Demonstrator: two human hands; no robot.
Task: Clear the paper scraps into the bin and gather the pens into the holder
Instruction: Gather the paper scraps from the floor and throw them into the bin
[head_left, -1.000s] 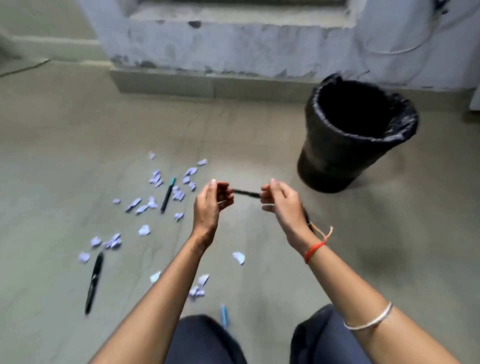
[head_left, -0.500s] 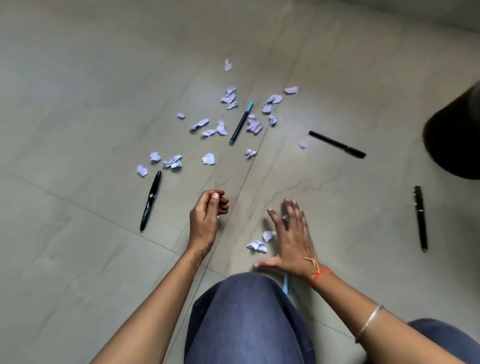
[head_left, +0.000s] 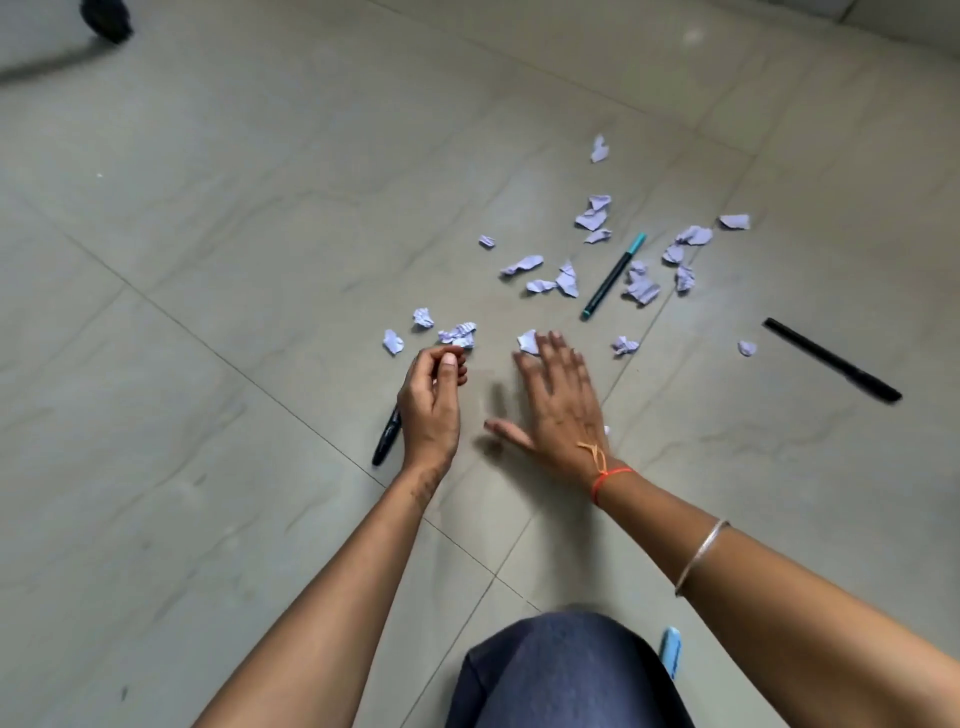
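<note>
Right hand (head_left: 558, 405) flat and spread wide, holding nothing; a paper scrap (head_left: 527, 341) lies at its fingertips, just ahead. Left hand (head_left: 431, 402) curled narrow, contents unclear, black pen (head_left: 387, 435) beneath it.

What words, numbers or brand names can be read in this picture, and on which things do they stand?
None can be read.
Teal-capped pen: no print legible.
Long black pen: no print legible.
Black pen beside the left hand: mostly hidden.
Paper scraps: no writing visible.

Floor (head_left: 208, 312) left open; paper scraps (head_left: 566, 280) crowd right.
</note>
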